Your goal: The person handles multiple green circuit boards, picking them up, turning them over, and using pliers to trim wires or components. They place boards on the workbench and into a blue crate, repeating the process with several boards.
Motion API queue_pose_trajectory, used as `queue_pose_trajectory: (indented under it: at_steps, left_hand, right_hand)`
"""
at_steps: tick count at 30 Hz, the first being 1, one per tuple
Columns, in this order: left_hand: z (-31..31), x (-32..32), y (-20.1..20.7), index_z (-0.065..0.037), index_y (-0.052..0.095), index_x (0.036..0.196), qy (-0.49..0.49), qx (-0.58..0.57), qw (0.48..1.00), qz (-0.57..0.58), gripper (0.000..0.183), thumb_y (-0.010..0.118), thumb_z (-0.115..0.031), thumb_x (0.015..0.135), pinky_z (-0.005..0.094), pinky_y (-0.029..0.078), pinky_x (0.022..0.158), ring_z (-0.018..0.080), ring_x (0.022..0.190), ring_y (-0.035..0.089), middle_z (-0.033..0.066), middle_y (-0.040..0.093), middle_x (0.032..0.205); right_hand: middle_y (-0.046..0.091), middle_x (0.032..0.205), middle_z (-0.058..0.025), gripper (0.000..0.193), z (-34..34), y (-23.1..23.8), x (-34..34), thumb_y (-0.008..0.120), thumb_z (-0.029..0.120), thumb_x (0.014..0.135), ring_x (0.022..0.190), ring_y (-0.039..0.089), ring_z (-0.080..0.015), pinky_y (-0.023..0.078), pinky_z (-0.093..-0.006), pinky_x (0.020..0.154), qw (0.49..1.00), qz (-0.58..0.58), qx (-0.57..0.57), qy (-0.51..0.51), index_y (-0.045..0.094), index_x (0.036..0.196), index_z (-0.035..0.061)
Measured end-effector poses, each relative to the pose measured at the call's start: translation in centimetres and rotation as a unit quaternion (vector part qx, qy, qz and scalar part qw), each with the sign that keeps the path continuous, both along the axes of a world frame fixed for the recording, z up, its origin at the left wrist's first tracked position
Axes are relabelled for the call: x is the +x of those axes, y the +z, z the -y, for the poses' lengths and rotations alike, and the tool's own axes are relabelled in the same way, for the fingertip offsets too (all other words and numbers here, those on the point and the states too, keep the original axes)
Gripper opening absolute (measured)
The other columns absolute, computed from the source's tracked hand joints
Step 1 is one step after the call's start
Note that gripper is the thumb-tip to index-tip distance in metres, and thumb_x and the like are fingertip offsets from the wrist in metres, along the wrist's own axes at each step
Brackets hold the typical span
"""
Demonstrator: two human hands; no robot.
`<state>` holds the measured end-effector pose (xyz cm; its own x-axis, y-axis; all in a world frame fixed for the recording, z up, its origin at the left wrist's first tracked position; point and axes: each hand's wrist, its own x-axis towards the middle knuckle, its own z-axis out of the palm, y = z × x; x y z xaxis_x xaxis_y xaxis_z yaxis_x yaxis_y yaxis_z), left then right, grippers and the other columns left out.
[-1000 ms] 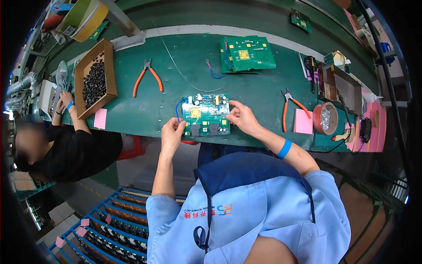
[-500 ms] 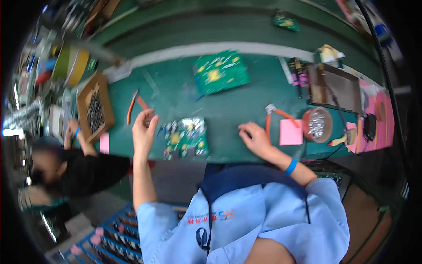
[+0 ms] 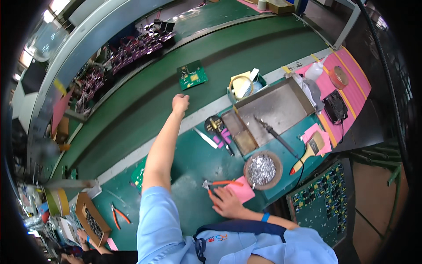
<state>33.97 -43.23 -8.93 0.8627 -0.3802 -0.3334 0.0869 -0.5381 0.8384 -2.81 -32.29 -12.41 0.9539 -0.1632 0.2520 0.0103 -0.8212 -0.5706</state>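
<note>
Circuit board (image 3: 192, 75): on green conveyor (image 3: 246, 48), unheld.
Left hand (image 3: 180, 104): curled, near board; closure unclear.
Right hand (image 3: 228, 202): fingers over orange-handled cutters (image 3: 226, 182); grip cannot be told.
Reach: extended; board contact not yet made.

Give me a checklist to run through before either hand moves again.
1. Left hand apart from the green circuit board beyond the bench: ok, a gap shows.
2. Left hand empty: cannot tell, its fingers are curled.
3. Right hand clear of the orange-handled cutters: cannot tell, its spread fingers lie right at one handle.
4. Soldering iron tip away from both hands: ok, it points into the metal tray.
5. Green board on the bench fully visible: not ok, the left forearm hides part.
</note>
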Motion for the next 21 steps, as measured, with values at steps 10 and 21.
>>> queue_pose_trajectory:
  at_steps: [10,21]
  left_hand:
    - [5.8,6.9,-6.7,0.004,0.028,0.118,0.224,-0.339,0.892,-0.199,0.037,0.039,-0.004,0.083,0.0407,0.049,0.072,0.0326,0.088,0.053,0.0178,0.045,0.106]
    - [-3.8,4.5,3.8,-0.004,0.046,0.107,0.141,-0.344,0.923,-0.099,0.029,0.047,-0.021,0.083,0.0306,0.045,0.067,0.0179,0.080,0.056,0.0060,0.056,0.091]
  right_hand:
    - [0.046,0.108,-0.0093,0.049,0.0,-0.1,-0.1,0.055,0.032,0.067,0.100,0.043,-0.0218,0.031,-0.0397,0.084,0.998,-0.042,-0.037,0.015,0.046,0.110,0.0098]
    - [0.047,0.106,-0.0115,0.042,0.3,1.1,0.1,0.059,0.026,0.065,0.100,0.043,-0.0245,0.032,-0.0403,0.084,1.000,-0.018,-0.002,0.012,0.050,0.103,0.0082]
